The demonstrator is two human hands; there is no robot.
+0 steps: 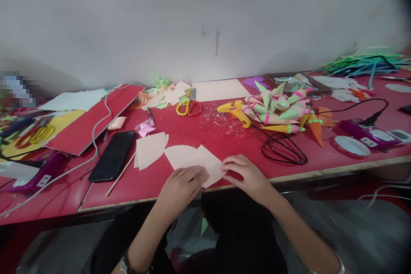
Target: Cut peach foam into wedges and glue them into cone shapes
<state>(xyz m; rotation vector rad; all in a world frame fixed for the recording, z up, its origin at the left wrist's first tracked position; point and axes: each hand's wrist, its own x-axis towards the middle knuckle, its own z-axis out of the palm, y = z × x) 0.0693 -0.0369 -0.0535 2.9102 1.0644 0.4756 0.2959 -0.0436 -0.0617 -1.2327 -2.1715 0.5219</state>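
A pale peach paper piece (210, 160) lies at the table's front edge, overlapping a second, curved-edged paper piece (180, 154). My left hand (183, 186) bends over the lower left of the top piece, its slightly blurred fingers together on the paper. At the right corner of that piece, my right hand (247, 175) pinches the edge between thumb and fingers. Left of these sits a small stack of cut paper pieces (150, 150). A thin wooden stick (120, 174) lies beside the black phone (112, 156).
Behind are scissors (189, 108), a yellow glue gun (236, 111) with a coiled black cable (285, 150), and a pile of paper cones (279, 105). A red board (96, 120) and white cord lie left. Purple power strips (369, 132) flank both sides; a wall (167, 30) stands behind.
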